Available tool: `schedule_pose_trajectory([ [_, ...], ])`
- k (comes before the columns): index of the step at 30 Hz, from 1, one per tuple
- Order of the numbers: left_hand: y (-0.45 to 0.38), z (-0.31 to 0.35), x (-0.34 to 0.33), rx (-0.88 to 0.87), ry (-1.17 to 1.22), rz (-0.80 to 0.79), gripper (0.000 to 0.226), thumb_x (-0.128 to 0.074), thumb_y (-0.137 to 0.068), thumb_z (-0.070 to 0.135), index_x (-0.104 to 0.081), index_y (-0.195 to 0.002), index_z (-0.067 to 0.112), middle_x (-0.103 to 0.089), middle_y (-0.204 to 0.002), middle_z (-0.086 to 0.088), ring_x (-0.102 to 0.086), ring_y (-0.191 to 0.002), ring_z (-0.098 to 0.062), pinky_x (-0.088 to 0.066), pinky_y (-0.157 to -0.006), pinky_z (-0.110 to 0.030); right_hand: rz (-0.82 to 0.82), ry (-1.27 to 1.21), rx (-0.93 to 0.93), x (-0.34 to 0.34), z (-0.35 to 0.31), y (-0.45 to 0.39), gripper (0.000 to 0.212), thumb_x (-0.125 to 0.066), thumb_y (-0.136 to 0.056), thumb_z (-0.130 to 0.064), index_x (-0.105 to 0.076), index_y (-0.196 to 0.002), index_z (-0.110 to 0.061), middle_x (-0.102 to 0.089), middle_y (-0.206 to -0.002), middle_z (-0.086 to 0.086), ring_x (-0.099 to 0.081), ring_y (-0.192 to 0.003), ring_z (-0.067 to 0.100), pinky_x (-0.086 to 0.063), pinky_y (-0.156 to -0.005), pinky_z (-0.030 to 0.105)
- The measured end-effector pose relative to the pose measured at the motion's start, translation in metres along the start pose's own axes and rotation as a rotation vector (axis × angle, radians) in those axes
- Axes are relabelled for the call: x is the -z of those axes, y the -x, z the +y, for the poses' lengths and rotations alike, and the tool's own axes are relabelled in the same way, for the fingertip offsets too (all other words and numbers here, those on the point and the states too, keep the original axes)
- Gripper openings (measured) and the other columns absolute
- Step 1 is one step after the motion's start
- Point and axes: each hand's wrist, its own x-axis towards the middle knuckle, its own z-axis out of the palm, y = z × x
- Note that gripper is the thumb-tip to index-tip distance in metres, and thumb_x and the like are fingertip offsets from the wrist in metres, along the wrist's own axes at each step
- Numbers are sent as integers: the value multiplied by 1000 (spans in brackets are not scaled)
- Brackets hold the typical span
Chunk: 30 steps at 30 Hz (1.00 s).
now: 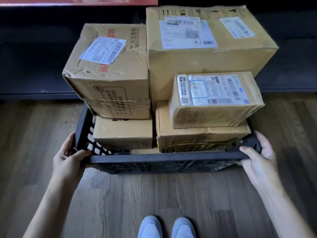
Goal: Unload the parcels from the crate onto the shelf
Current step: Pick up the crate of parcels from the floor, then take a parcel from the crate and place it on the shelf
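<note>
Hands: left hand and right hand clasp the crate rim corners.
Parcels: stacked just ahead, shelf beyond.

Black lattice-sided crate, tan white-labelled parcels, brown wood-grain floor, pale blue shoes.

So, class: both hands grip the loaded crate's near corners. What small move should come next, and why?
Probably free the right hand from the crate to grasp the small labelled parcel: it lies topmost and nearest, with nothing resting on it, while the left hand steadies the crate.
</note>
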Motion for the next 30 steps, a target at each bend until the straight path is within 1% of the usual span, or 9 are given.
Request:
schedule_pose_trajectory([
  [4,-3,-16,-1,-22,23,-16,63,-44,-78,-21,-71,-93,33,-58,-83,5,-58,-59,-5,-54,-55,-22,3,-7,7,5,10,-6,60,-39,-83,19,-58,-111,-30,-69,-97,-11,-63,-91,6,-53,-78,30],
  [9,-3,-36,8,-27,-39,-46,65,-41,-79,-22,-48,-133,13,-58,-89,1,-62,-63,-5,-56,-58,-25,55,-12,-23,11,26,4,62,-38,-83,21,-52,-114,-30,-66,-97,-9,-55,-101,16,-41,-94,44],
  [13,-4,-44,11,-10,-64,-10,68,-43,-80,-21,-41,-138,14,-61,-94,4,-64,-65,-4,-57,-58,-28,101,5,-44,8,32,8,61,-39,-82,21,-53,-107,-33,-69,-93,-15,-57,-95,10,-42,-93,41],
  [17,-7,-48,16,-6,-65,-19,66,-46,-81,-20,-51,-132,22,-66,-92,9,-65,-68,-6,-58,-61,-32,78,64,-72,13,31,6,61,-44,-84,18,-52,-108,-38,-65,-102,-14,-58,-99,8,-49,-89,30],
  [21,-5,-40,20,25,-169,-60,61,-52,-84,-14,-64,-104,43,-70,-80,17,-67,-69,-8,-60,-61,-31,81,165,-129,13,24,7,59,-48,-86,13,-44,-114,-39,-58,-104,-14,-55,-98,10,-44,-87,41],
  [24,2,-20,18,73,-328,-80,60,-61,-84,-3,-57,-101,54,-69,-75,20,-62,-71,-10,-52,-59,-29,57,358,-172,13,8,11,63,-59,-85,4,-38,-133,-32,-53,-127,-4,-50,-115,15,-40,-100,47],
  [26,9,-3,19,120,-410,-90,60,-66,-83,3,-50,-125,43,-70,-98,17,-63,-80,-3,-48,-68,-29,27,536,-177,12,-7,14,68,-66,-82,-2,-36,-140,-22,-47,-137,3,-45,-119,15,-37,-106,49],
  [28,15,14,22,190,-521,-83,75,-69,-81,7,-33,-144,24,-56,-133,-4,-60,-109,-17,-48,-89,-41,6,646,-196,8,-23,18,69,-70,-80,-4,-38,-139,-17,-50,-134,7,-46,-114,14,-39,-103,43],
  [30,23,30,25,222,-710,-99,85,-73,-79,13,-25,-147,23,-41,-145,-16,-45,-130,-31,-41,-102,-47,-13,737,-224,5,-40,22,72,-72,-78,-6,-36,-140,-15,-50,-133,11,-50,-114,20,-39,-99,36],
])
